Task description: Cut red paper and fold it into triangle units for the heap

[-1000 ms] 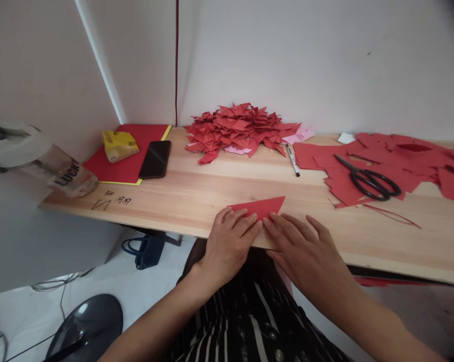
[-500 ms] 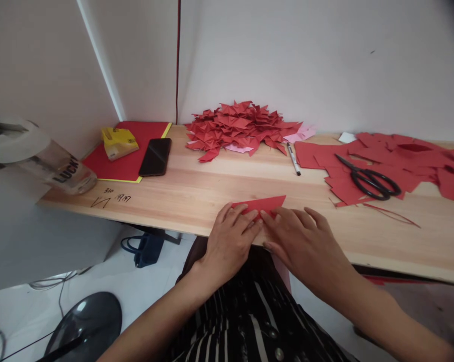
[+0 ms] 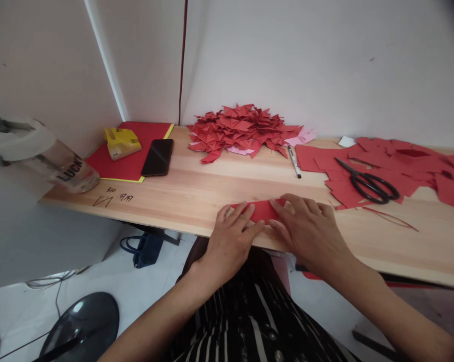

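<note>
A folded piece of red paper (image 3: 262, 211) lies flat on the wooden table near its front edge. My left hand (image 3: 232, 236) rests on the paper's left part, its fingertips on the sheet and the thumb at the lower edge. Over the right end is my right hand (image 3: 306, 229), index finger and thumb gripping the paper there, the other fingers curved above it. The sheet's right corner is hidden under that hand.
Behind is a heap of folded red pieces (image 3: 238, 130). A pen (image 3: 294, 162), black scissors (image 3: 370, 186) and red paper sheets (image 3: 408, 161) lie right. A phone (image 3: 157, 157), yellow packet (image 3: 122, 143) and bottle (image 3: 70, 168) stand or lie left.
My right hand has moved outward and up onto the paper's right end, covering the corner that was showing. My left hand stays on the left part.
</note>
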`<state>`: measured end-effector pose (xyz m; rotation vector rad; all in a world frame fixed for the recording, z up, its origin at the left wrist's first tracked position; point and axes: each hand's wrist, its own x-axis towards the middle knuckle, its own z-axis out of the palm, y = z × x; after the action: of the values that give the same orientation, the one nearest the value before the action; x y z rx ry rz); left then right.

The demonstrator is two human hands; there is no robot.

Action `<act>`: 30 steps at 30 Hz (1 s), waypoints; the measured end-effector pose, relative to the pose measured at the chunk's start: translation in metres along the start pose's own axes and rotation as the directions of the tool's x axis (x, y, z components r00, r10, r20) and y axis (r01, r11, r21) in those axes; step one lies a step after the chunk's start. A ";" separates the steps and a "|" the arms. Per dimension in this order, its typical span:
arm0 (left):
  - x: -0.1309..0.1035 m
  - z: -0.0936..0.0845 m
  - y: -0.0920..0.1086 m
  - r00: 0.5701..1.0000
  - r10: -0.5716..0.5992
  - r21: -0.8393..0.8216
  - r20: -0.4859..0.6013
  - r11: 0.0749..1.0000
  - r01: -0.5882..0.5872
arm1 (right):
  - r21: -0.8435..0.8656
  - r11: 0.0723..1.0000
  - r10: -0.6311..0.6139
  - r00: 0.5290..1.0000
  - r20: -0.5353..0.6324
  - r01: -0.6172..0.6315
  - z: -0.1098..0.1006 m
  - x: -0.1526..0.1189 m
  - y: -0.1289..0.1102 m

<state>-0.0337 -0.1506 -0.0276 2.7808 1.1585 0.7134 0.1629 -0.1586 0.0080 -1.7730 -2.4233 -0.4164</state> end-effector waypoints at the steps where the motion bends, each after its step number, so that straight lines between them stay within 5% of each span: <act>1: 0.000 0.000 0.000 1.000 0.001 0.002 -0.001 1.000 -0.001 | 0.022 1.000 -0.017 1.000 -0.012 0.017 0.000 0.001 -0.002; 6: 0.000 0.001 -0.001 1.000 0.012 0.028 0.026 1.000 -0.012 | 0.155 0.980 -0.123 0.992 -0.001 0.122 0.008 0.004 -0.016; 16: 0.000 -0.001 -0.002 1.000 -0.023 -0.038 0.021 0.999 0.024 | 0.047 0.999 0.011 1.000 -0.026 -0.010 0.027 -0.013 0.017; 20: 0.009 -0.005 -0.002 0.997 -0.071 -0.055 0.015 0.996 0.071 | 0.053 0.999 0.009 1.000 -0.028 -0.007 0.026 -0.013 0.017; 24: 0.016 -0.006 -0.001 0.999 0.012 0.056 0.052 0.998 -0.015 | 0.070 0.998 0.007 0.999 -0.042 -0.004 0.026 -0.015 0.016; 30: 0.005 -0.008 -0.008 0.997 -0.050 0.076 0.052 0.996 0.046 | 0.072 0.997 0.011 0.999 -0.037 -0.008 0.025 -0.025 0.017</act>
<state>-0.0393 -0.1424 -0.0196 2.8021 1.2633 0.5997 0.1889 -0.1695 -0.0196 -1.7310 -2.3729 -0.3532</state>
